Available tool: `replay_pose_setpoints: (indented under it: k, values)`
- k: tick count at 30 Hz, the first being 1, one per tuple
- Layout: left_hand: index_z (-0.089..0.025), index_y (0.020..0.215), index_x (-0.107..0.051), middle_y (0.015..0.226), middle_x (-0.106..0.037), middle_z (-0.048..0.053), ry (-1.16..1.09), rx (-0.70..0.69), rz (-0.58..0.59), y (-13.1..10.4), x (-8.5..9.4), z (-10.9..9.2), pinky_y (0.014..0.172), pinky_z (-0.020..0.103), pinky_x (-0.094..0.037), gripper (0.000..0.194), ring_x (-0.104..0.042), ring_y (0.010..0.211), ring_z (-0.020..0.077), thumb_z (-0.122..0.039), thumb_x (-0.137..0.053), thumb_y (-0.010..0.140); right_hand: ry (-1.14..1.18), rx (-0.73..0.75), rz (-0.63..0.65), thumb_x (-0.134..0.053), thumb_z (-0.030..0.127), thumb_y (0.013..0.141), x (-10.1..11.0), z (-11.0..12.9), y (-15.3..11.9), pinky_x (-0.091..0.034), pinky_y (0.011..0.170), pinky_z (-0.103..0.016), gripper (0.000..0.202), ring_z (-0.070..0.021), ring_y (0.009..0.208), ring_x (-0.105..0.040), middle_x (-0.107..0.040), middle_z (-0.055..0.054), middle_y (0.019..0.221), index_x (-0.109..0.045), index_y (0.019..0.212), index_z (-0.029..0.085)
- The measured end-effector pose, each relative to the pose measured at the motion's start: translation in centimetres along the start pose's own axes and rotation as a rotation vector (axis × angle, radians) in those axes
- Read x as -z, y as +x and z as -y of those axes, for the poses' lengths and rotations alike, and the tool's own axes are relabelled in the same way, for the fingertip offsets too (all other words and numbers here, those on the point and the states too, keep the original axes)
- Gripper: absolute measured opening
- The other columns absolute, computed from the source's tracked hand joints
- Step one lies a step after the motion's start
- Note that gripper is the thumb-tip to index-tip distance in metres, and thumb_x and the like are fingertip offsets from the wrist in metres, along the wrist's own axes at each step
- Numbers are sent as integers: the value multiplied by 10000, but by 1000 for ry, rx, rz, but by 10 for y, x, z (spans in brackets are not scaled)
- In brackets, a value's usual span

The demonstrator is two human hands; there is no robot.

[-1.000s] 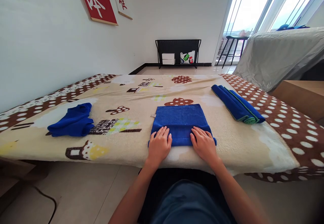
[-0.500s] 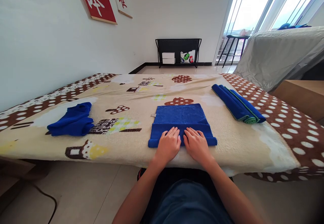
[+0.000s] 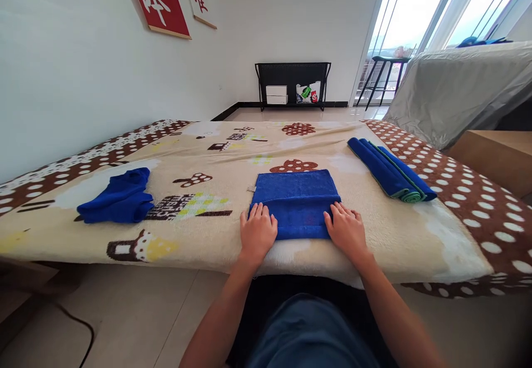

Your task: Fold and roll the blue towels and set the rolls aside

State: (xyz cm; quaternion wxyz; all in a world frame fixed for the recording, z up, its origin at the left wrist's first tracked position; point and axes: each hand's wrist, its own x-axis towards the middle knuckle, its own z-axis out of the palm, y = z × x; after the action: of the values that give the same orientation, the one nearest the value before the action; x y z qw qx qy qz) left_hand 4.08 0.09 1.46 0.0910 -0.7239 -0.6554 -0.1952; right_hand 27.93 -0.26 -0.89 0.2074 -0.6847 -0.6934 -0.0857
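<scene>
A blue towel [image 3: 297, 213] lies in front of me, its near part folded over and its far part flat. My left hand [image 3: 257, 234] rests palm down on the towel's left edge, fingers stretched out. On the opposite edge lies my right hand [image 3: 347, 232], also flat with its fingers apart. Neither hand grips anything. A small white tag [image 3: 251, 189] sticks out at the towel's left side.
The patterned blanket [image 3: 224, 179] covers the bed. To the left lies a crumpled blue cloth [image 3: 118, 199]; to the right, rolled blue towels [image 3: 388, 171] with green edging. A cardboard box [image 3: 494, 157] stands beyond the right edge, near a grey-covered object [image 3: 465, 91].
Both hands have slid apart from the towel's middle out to its side edges. The near roll now looks like a flatter, wider fold.
</scene>
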Motion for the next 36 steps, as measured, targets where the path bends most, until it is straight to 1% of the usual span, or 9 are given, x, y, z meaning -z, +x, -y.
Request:
replay_pose_setpoints:
  k: [7,10,13,16,19,22,26,28,36]
  values:
    - [-146,1332,-583,1428,-563,115,-240,-416,238,13,-10,-45,1090,399,-396,427,-491,1361,202,-171,-373,961,189,223,148,-377,200,975,-5,51,13,-365,1064,-392,397,-215,1322,-515,-591,-115,1383,-620,1288,167]
    - [-167,1302,-606,1408,-582,111,-204,-260,207,19,-12,-40,1086,433,-395,407,-512,1341,222,-192,-407,948,245,184,189,-386,195,962,-6,51,22,-372,1068,-394,412,-193,1324,-514,-579,-89,1401,-609,1308,194]
    - [-174,1233,-648,1358,-621,124,-120,-47,99,18,-9,-20,1076,474,-392,367,-548,1300,249,-225,-443,932,217,101,179,-409,265,969,-3,31,26,-361,1085,-424,395,-204,1335,-503,-567,-86,1415,-610,1301,193]
    - [-159,1172,-671,1305,-652,154,-39,37,14,13,-3,0,1054,492,-399,342,-581,1249,267,-230,-441,929,141,2,147,-418,285,973,0,10,24,-349,1094,-457,396,-235,1346,-491,-563,-113,1415,-607,1301,172]
    - [-131,1131,-683,1260,-669,184,34,62,-9,11,0,4,1064,543,-367,342,-598,1208,300,-231,-419,938,66,-48,146,-422,276,970,2,4,23,-330,1099,-502,402,-271,1339,-495,-556,-148,1413,-599,1301,133]
    - [-98,1209,-652,1319,-634,185,4,-14,83,15,-3,-10,1096,514,-351,386,-554,1272,292,-243,-404,952,48,-21,178,-406,271,970,2,19,25,-291,1122,-509,418,-286,1358,-469,-538,-172,1425,-597,1296,94]
    - [-119,1409,-512,1514,-468,104,-148,-283,314,29,-13,-32,1153,374,-325,474,-404,1420,197,-252,-385,971,193,193,304,-402,222,953,-3,49,33,-276,1156,-371,449,-179,1407,-414,-489,-87,1489,-549,1373,157]
    - [-135,1441,-476,1544,-427,82,-164,-311,358,34,-15,-34,1178,375,-294,490,-372,1441,182,-247,-372,975,221,216,336,-414,217,943,-5,54,37,-280,1157,-335,463,-143,1412,-403,-477,-55,1502,-536,1389,188]
    - [-149,1279,-606,1404,-583,131,26,83,156,24,0,11,1099,471,-378,404,-527,1308,252,-235,-398,944,122,-58,266,-389,301,981,1,9,37,-284,1147,-458,440,-237,1415,-405,-476,-128,1492,-548,1365,156]
